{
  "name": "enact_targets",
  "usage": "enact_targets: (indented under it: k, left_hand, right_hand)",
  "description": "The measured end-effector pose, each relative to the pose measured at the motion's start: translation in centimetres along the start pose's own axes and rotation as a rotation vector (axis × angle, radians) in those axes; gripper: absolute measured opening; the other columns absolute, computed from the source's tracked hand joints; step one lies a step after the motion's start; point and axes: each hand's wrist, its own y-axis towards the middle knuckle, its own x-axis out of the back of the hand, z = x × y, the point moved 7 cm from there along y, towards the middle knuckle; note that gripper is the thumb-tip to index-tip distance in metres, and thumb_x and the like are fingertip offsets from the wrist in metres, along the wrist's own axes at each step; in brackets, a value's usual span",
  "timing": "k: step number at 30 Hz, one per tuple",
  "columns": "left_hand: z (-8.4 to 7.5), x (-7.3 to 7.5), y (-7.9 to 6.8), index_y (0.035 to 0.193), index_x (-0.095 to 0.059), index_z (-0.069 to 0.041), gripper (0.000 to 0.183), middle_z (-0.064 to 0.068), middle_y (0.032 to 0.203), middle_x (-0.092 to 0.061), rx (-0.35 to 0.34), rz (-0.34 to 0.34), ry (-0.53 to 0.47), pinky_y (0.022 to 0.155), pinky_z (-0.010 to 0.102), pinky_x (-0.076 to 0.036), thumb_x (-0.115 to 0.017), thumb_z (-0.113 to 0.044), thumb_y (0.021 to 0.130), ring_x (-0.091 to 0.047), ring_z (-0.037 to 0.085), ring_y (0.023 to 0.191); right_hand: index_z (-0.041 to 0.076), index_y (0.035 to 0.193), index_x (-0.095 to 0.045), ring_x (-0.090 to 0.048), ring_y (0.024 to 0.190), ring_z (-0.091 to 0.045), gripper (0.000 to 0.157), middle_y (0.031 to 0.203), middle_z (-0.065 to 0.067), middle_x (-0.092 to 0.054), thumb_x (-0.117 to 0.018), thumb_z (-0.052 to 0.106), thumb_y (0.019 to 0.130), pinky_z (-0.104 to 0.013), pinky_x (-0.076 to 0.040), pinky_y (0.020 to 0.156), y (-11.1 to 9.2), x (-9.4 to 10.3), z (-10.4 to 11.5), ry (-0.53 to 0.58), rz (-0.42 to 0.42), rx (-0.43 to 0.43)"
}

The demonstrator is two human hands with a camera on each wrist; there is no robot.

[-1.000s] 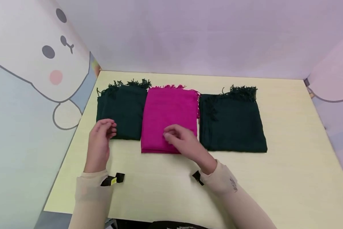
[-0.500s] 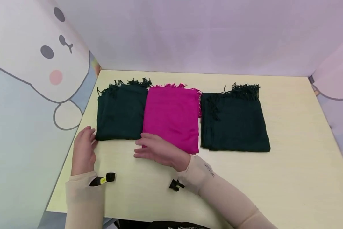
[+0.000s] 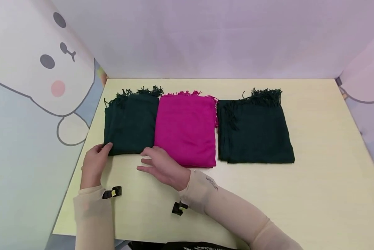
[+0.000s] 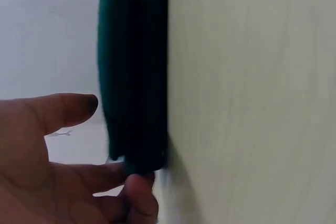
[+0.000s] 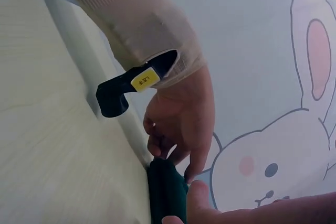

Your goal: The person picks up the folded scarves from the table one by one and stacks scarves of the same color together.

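A folded dark green scarf with fringe lies at the left of the table. At its near left corner is my left hand. In the left wrist view, the left fingers touch the end of the scarf's folded edge, while the left thumb stands just off its upper face. My right hand is at the scarf's near right corner, fingers spread over the table and thumb by the edge. Whether the right thumb touches the cloth, I cannot tell. Beside this scarf lies a folded magenta scarf, partly behind the right hand.
Another folded dark green scarf lies to the right of the magenta one. All three rest on a pale wooden table. A plain wall rises behind it, and a wall with a cartoon rabbit borders the left side.
My left hand moved left, then inward to the left scarf's near corner. My right hand moved left and nearer from over the magenta scarf, and its fingers spread. The scarves stayed in place.
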Motion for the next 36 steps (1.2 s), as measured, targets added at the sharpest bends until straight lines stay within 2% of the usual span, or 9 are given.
enact_targets:
  k: [2, 4, 7, 11, 14, 17, 23, 28, 36]
  left_hand:
    - [0.1, -0.1, 0.2, 0.143, -0.048, 0.000, 0.075, 0.025, 0.140, -0.050, -0.013, -0.017, -0.049, 0.100, 0.059, -0.030, -0.042, -0.059, 0.098, -0.046, 0.040, 0.121]
    - [0.0, -0.3, 0.3, 0.134, -0.053, 0.002, 0.068, 0.023, 0.130, -0.053, -0.034, -0.033, -0.100, 0.089, 0.045, -0.038, -0.047, -0.056, 0.098, -0.048, 0.034, 0.109]
    - [-0.2, -0.4, 0.5, 0.129, -0.053, 0.002, 0.061, 0.015, 0.120, -0.053, -0.046, -0.041, -0.190, 0.077, 0.029, -0.041, -0.054, -0.050, 0.098, -0.048, 0.023, 0.097]
    - [-0.4, -0.8, 0.6, 0.132, -0.045, -0.001, 0.059, 0.007, 0.118, -0.049, -0.019, -0.002, -0.425, 0.079, 0.017, -0.053, -0.064, -0.042, 0.095, -0.057, 0.012, 0.092]
    - [-0.6, -1.4, 0.7, 0.134, -0.038, -0.004, 0.061, 0.006, 0.119, -0.045, 0.002, 0.067, -0.645, 0.081, 0.023, -0.057, -0.071, -0.033, 0.092, -0.064, 0.008, 0.091]
    - [-0.9, -1.8, 0.6, 0.134, -0.034, -0.007, 0.063, 0.006, 0.121, -0.043, 0.026, 0.113, -0.798, 0.081, 0.026, -0.057, -0.075, -0.024, 0.090, -0.068, 0.009, 0.090]
    - [-1.4, -1.8, 0.3, 0.132, -0.036, -0.010, 0.057, 0.006, 0.125, -0.043, 0.055, 0.136, -1.098, 0.075, 0.027, -0.058, -0.074, -0.010, 0.090, -0.071, 0.014, 0.089]
    - [-2.2, -2.0, 0.2, 0.130, -0.037, -0.006, 0.048, 0.010, 0.121, -0.049, 0.024, 0.222, -1.396, 0.072, 0.032, -0.060, -0.065, 0.004, 0.092, -0.072, 0.023, 0.087]
    - [-2.6, -2.4, 0.0, 0.131, -0.040, -0.005, 0.043, 0.013, 0.116, -0.059, 0.020, 0.318, -1.651, 0.077, 0.037, -0.059, -0.057, 0.010, 0.095, -0.073, 0.028, 0.091]
  right_hand:
    - [0.004, 0.120, -0.040, -0.033, 0.139, -0.039, 0.035, 0.147, -0.009, -0.031, -0.058, 0.011, 0.091, -0.051, -0.047, 0.104, 0.4, -0.1, -0.1, 0.029, 0.002, -0.002]
    - [0.007, 0.099, -0.047, -0.034, 0.138, -0.037, 0.012, 0.144, -0.010, -0.035, -0.056, 0.011, 0.092, -0.051, -0.046, 0.104, 0.7, -0.2, -0.2, 0.050, 0.008, -0.006]
    - [0.010, 0.081, -0.049, -0.037, 0.137, -0.036, 0.013, 0.142, -0.011, -0.038, -0.053, 0.010, 0.093, -0.051, -0.045, 0.106, 1.2, -0.2, -0.3, 0.070, 0.002, -0.011]
    - [0.011, 0.075, -0.049, -0.040, 0.135, -0.036, 0.017, 0.139, -0.012, -0.041, -0.053, 0.009, 0.092, -0.051, -0.044, 0.106, 1.7, 0.0, -0.2, 0.082, -0.020, -0.005]
    - [0.010, 0.078, -0.050, -0.041, 0.133, -0.039, 0.014, 0.140, -0.016, -0.041, -0.053, 0.009, 0.091, -0.051, -0.045, 0.106, 1.9, 0.1, -0.2, 0.086, -0.028, -0.007]
    - [0.006, 0.089, -0.051, -0.041, 0.133, -0.041, 0.005, 0.140, -0.020, -0.040, -0.054, 0.009, 0.091, -0.051, -0.045, 0.105, 2.1, 0.4, -0.3, 0.104, -0.045, -0.017]
    - [-0.006, 0.123, -0.042, -0.039, 0.134, -0.044, 0.038, 0.136, -0.024, -0.039, -0.057, 0.008, 0.091, -0.049, -0.043, 0.107, 2.5, 0.9, -0.5, 0.194, -0.088, -0.022]
    - [-0.004, 0.126, -0.043, -0.042, 0.132, -0.043, 0.039, 0.134, -0.023, -0.041, -0.058, 0.010, 0.093, -0.049, -0.044, 0.107, 2.9, 0.7, -0.7, 0.228, -0.114, -0.001]
    - [-0.007, 0.146, -0.030, -0.053, 0.125, -0.045, 0.059, 0.133, -0.030, -0.048, -0.060, 0.014, 0.099, -0.046, -0.045, 0.106, 3.8, 0.1, -1.2, 0.354, -0.074, -0.026]
